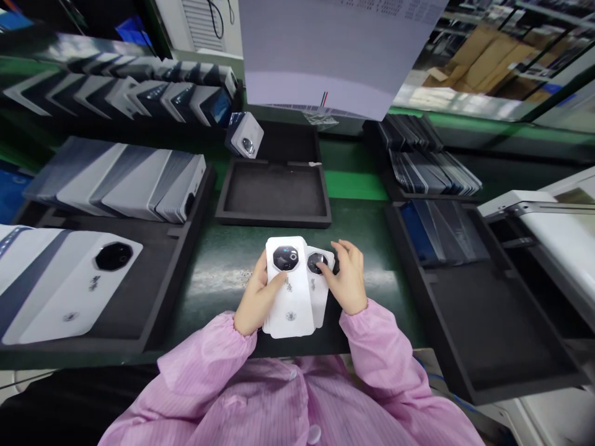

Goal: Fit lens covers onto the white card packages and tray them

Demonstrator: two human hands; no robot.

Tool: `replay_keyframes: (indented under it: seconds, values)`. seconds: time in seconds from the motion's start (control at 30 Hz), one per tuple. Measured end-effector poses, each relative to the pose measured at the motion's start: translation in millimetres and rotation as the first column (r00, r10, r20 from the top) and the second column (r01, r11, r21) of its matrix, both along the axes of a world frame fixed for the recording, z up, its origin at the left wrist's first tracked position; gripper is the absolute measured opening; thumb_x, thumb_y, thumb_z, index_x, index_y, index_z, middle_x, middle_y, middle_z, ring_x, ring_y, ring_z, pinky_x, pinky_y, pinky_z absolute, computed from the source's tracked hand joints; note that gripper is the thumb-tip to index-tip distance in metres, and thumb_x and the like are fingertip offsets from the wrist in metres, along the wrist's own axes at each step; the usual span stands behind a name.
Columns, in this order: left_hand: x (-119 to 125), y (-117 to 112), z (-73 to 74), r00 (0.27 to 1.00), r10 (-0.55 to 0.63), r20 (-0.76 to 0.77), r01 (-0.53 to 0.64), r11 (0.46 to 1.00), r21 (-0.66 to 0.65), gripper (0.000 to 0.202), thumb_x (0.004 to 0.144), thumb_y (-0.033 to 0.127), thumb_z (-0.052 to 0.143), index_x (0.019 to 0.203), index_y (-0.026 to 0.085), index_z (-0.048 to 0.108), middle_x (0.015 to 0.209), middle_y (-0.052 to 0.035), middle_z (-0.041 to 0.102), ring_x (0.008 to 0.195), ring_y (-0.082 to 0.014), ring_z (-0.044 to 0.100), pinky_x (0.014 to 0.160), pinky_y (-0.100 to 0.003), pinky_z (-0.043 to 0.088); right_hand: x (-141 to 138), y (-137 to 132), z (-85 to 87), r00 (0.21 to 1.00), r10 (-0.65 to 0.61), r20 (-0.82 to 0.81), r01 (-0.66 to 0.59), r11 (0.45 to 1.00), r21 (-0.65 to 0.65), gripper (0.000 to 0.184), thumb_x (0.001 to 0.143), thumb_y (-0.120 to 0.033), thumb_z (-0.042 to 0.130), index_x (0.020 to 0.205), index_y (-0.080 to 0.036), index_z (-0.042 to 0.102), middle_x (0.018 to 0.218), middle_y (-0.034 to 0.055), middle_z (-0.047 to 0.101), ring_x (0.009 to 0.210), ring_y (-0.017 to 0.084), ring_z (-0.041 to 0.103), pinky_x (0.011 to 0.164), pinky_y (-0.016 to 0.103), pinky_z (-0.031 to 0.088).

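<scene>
My left hand (260, 294) is closed around a small stack of white phone-shaped cards (297, 310), its thumb lying across the top one. That top card carries a dark, round camera print near its upper end and a small logo lower down. Partly under the stack, to its right, another white phone-shaped card (320, 291) sticks out. My right hand (348, 275) pinches this card at its upper right, thumb on its dark camera print and fingers at the edge. Both hands are above the dark green table (218, 260).
Black trays with white and grey phone-shaped cards (69, 291) stand at the left. A shallow black tray (274, 218) lies ahead, a small card stack (246, 136) behind it. At right, a tray (502, 334) holds dark blue-grey cards (437, 229). A white printed sheet (334, 56) hangs overhead.
</scene>
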State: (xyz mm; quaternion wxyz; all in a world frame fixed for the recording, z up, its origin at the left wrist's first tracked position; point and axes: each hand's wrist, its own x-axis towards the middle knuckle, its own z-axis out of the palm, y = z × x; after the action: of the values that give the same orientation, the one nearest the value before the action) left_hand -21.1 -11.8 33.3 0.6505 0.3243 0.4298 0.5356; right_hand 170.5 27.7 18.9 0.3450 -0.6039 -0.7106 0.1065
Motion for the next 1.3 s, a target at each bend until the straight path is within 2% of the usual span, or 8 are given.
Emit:
replay_keyframes:
  seconds: [0.13,0.33,0.5,0.63,0.77,0.87,1.03,1.3]
  values:
    - [5.6,-6.4,-4.7,0.98,-0.088,-0.177,0.098,0.994,0.048,0.067,0.086,0.03,0.057,0.145,0.026,0.027,0.14,-0.0095,0.049,0.117,-0.0248,0.056,0.093,-0.036,0.049,-10.6,-8.4,9.1,0.97,0.153,-0.191,-0.118,0.976,0.183,0.02,0.081,-0.028,0.065,0.099,-0.023,0.06,0.113,0.0107,0.056,0.109,0.027,0.055,0.093,0.049,0.047]
    - [8.3,-15.0,-11.3,0.888,-0.138,-0.439,0.213,0.969,0.126,0.068,0.087,0.029,0.053,0.148,0.028,0.022,0.121,-0.0068,0.063,0.075,-0.0169,0.065,0.066,-0.027,0.053,-13.5,-9.7,4.7,0.893,0.141,-0.426,-0.198,0.976,-0.092,0.017,0.074,-0.028,0.072,0.086,-0.021,0.062,0.113,0.0094,0.056,0.104,0.025,0.057,0.088,0.044,0.049]
    - [7.8,-16.8,-14.0,0.832,-0.138,-0.538,0.242,0.962,0.127,0.069,0.088,0.031,0.051,0.149,0.029,0.018,0.108,-0.0059,0.067,0.055,-0.012,0.058,0.053,-0.024,0.049,-13.7,-10.5,4.2,0.873,0.133,-0.469,-0.213,0.97,-0.121,0.009,0.079,-0.026,0.067,0.074,-0.02,0.062,0.109,0.0095,0.058,0.107,0.026,0.057,0.093,0.048,0.046]
    - [9.2,-13.4,-11.8,0.907,-0.139,-0.399,0.183,0.98,0.075,0.068,0.089,0.032,0.051,0.149,0.028,0.019,0.123,-0.0082,0.061,0.083,-0.0191,0.066,0.068,-0.029,0.054,-19.2,-17.3,9.0,0.938,0.25,-0.241,-0.221,0.965,0.143,0.007,0.08,-0.019,0.064,0.074,-0.02,0.06,0.112,0.0095,0.06,0.122,0.03,0.047,0.099,0.052,0.041]
    - [8.2,-7.6,-7.7,0.962,-0.101,-0.252,0.122,0.99,0.069,0.067,0.088,0.031,0.054,0.147,0.026,0.022,0.139,-0.0083,0.05,0.119,-0.0239,0.054,0.098,-0.037,0.045,-24.3,-21.9,7.2,0.841,0.538,-0.051,-0.477,0.783,0.399,0.015,0.081,-0.008,0.058,0.083,-0.023,0.058,0.085,0.0016,0.069,0.098,0.022,0.065,0.094,0.049,0.046]
    - [6.3,-4.8,-4.1,0.971,-0.066,-0.228,0.089,0.992,0.092,0.066,0.087,0.032,0.057,0.145,0.025,0.026,0.14,-0.008,0.049,0.127,-0.0246,0.047,0.107,-0.038,0.037,-26.6,-23.2,2.9,0.736,0.666,-0.123,-0.556,0.698,0.452,0.025,0.084,-0.007,0.056,0.101,-0.025,0.054,0.083,0.0007,0.072,0.081,0.017,0.071,0.08,0.04,0.055]
    - [6.4,-4.4,0.7,0.985,-0.06,-0.159,0.073,0.994,0.077,0.067,0.086,0.033,0.059,0.144,0.025,0.027,0.137,-0.0085,0.052,0.124,-0.0252,0.051,0.103,-0.038,0.041,-27.5,-23.9,0.0,0.739,0.654,-0.163,-0.524,0.71,0.47,0.045,0.082,-0.004,0.058,0.121,-0.025,0.046,0.091,0.0046,0.074,0.084,0.018,0.071,0.076,0.038,0.059]
    - [6.0,-4.9,-3.5,0.979,-0.05,-0.199,0.072,0.992,0.104,0.064,0.087,0.031,0.057,0.144,0.026,0.028,0.13,-0.0069,0.058,0.117,-0.0228,0.056,0.102,-0.036,0.042,-25.2,-23.4,4.5,0.741,0.664,-0.099,-0.558,0.691,0.459,0.049,0.083,-0.004,0.057,0.125,-0.026,0.046,0.093,0.0038,0.075,0.083,0.017,0.072,0.08,0.038,0.058]
